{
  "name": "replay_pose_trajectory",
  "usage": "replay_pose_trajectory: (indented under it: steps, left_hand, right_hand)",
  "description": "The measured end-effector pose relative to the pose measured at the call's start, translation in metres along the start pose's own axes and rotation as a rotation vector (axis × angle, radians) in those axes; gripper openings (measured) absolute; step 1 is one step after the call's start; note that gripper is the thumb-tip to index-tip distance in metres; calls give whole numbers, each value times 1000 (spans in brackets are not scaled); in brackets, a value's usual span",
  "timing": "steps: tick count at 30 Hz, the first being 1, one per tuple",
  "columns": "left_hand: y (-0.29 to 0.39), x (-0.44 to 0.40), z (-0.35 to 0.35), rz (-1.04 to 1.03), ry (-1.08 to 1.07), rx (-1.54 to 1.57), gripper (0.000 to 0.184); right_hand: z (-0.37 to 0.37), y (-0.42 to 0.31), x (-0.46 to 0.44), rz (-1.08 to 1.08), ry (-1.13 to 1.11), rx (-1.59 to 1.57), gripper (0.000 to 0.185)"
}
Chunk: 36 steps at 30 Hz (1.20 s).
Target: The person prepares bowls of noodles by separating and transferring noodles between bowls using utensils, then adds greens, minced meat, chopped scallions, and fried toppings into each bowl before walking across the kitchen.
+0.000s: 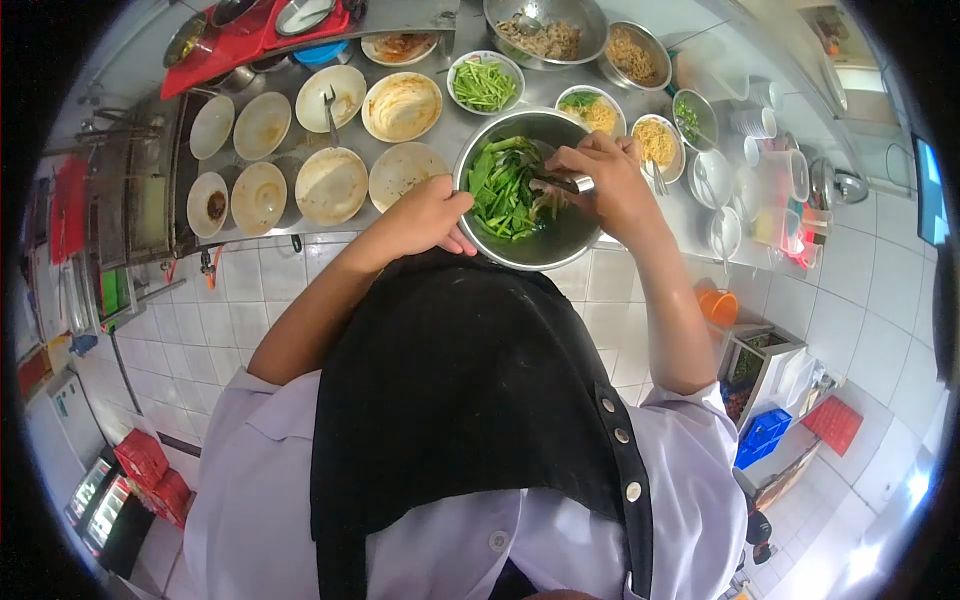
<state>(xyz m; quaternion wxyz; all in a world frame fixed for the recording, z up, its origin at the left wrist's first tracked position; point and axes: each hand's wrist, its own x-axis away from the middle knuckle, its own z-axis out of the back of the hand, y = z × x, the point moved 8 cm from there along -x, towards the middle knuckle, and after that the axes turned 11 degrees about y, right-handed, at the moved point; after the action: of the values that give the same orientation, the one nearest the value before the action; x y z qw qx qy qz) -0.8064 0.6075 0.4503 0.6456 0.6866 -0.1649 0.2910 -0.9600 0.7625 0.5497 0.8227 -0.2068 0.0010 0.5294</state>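
Note:
A large steel mixing bowl point(530, 258) of chopped leafy greens point(503, 192) is in front of my apron, at the counter's front edge. My left hand point(432, 217) grips the bowl's left rim, thumb on top and fingers below. My right hand point(600, 180) reaches over the right rim, its fingers closed around a metal utensil point(570, 183) that looks like tongs. The working end dips among the greens, partly hidden. Just behind the bowl stand a bowl of cut green vegetables point(484, 84) and a bowl of noodles with greens point(596, 112).
Several cream bowls point(332, 187) stand in rows on the left of the steel counter. A fork point(330, 112) rests in one. At the back are a steel bowl of cooked meat point(545, 40) and a bowl of noodles point(634, 55). Stacked cups point(752, 122) stand right.

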Motion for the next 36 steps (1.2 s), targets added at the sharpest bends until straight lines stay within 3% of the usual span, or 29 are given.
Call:
replay_pose_trajectory:
  steps: [4, 7, 14, 18, 22, 26, 31, 36]
  left_hand:
    - [-4, -3, -2, -11, -9, 32, 39]
    - [-10, -8, -1, 10, 3, 59, 40]
    - [-21, -18, -1, 19, 56, 110, 41]
    - [-35, -27, 1, 28, 100, 118, 43]
    - [-42, -22, 12, 46, 172, 133, 44]
    - [-45, -11, 16, 74, 301, 200, 43]
    - [-48, -5, 14, 121, 408, 230, 44]
    - [-34, 1, 4, 87, 423, 211, 45]
  right_hand:
    - [5, 1, -2, -62, 38, -66, 36]
    - [-5, 47, 15, -325, 94, -439, 30]
    - [38, 100, 55, -647, 389, -777, 23]
    - [74, 130, 72, -623, 433, -704, 25]
    - [92, 156, 80, -575, 262, -278, 24]
    - [37, 222, 106, -407, 189, -83, 24]
    - [-23, 245, 111, -306, 109, 75, 21]
    - [12, 231, 112, -332, 216, 58, 23]
